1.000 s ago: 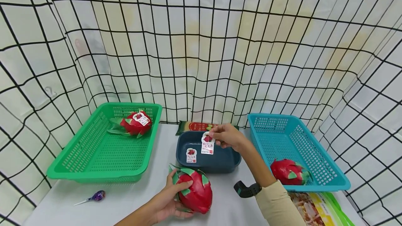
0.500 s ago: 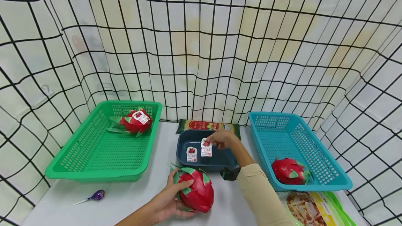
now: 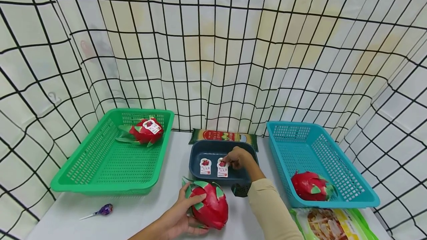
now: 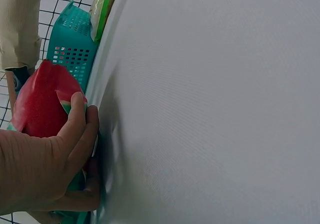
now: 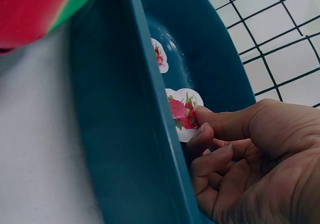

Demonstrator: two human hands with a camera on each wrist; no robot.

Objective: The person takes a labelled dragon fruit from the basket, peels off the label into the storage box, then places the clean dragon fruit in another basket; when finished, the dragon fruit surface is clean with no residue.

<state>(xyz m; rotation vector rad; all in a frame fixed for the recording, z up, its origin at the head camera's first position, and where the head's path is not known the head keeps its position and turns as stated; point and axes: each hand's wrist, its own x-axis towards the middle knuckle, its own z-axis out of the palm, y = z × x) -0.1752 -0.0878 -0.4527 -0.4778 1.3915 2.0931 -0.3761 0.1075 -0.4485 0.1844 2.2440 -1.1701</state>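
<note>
My left hand (image 3: 180,216) grips a red dragon fruit (image 3: 213,206) with green scales just in front of a dark blue tray (image 3: 223,182). Thumb and fingers wrap its left side in the head view. Inside the tray, my right hand (image 3: 239,159) pinches the top edge of a white dragon fruit sticker (image 3: 222,171) between thumb and finger. Red fruit is printed on that sticker (image 5: 184,115), as the right wrist view shows. To its left in the tray lies a second, matching sticker (image 3: 205,168).
A green basket (image 3: 110,188) at left holds a stickered dragon fruit (image 3: 146,130); a blue basket (image 3: 333,203) at right holds another dragon fruit (image 3: 310,186). A lollipop (image 3: 105,209) lies front left. A printed packet (image 3: 227,136) is behind the tray, a food bag (image 3: 327,223) front right.
My right hand has lowered its sticker from above the tray down into it, beside the other sticker. My left hand keeps its grip on the dragon fruit.
</note>
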